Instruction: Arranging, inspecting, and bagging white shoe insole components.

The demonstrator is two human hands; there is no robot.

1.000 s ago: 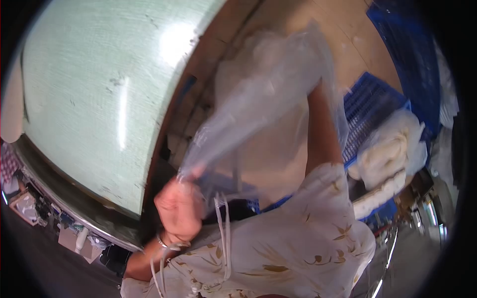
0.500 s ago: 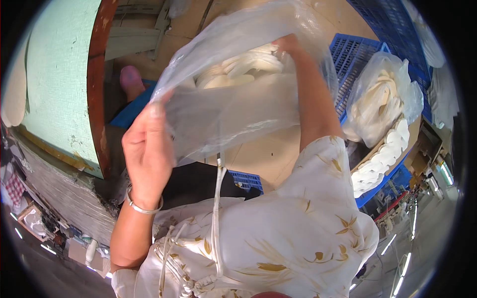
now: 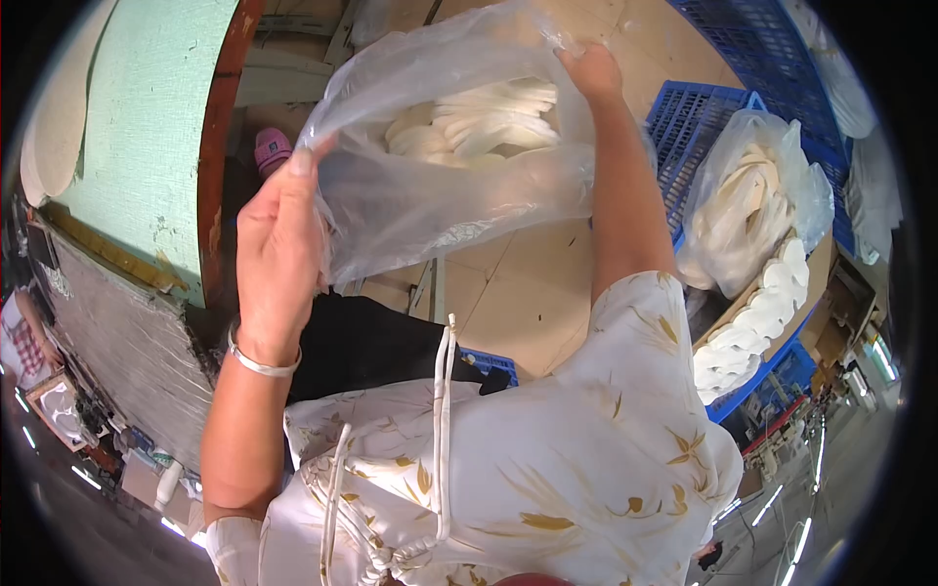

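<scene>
A large clear plastic bag [image 3: 440, 210] is stretched wide between my two hands above the tiled floor. My left hand [image 3: 280, 230], with a bangle at the wrist, is closed on the bag's left rim, thumb uppermost. At the far right my right hand [image 3: 591, 71] pinches the opposite rim, arm extended. Down in the bag lie several cream, flat, rounded pieces [image 3: 493, 119] that look like insoles, loosely stacked. Neither hand touches them. The bag's film partly veils the lower pieces.
On my left stands a pale green worktop [image 3: 137, 137] with a brown edge. To the right are a blue plastic crate [image 3: 676, 132], a second filled clear bag [image 3: 747, 210] and a row of white rounded pieces [image 3: 757, 322]. A pink shoe [image 3: 273, 148] shows near the worktop.
My right hand has come from beside the cream pieces, inside the bag, up and outward to its far right rim. The mouth is spread wider, and my left hand still holds its side.
</scene>
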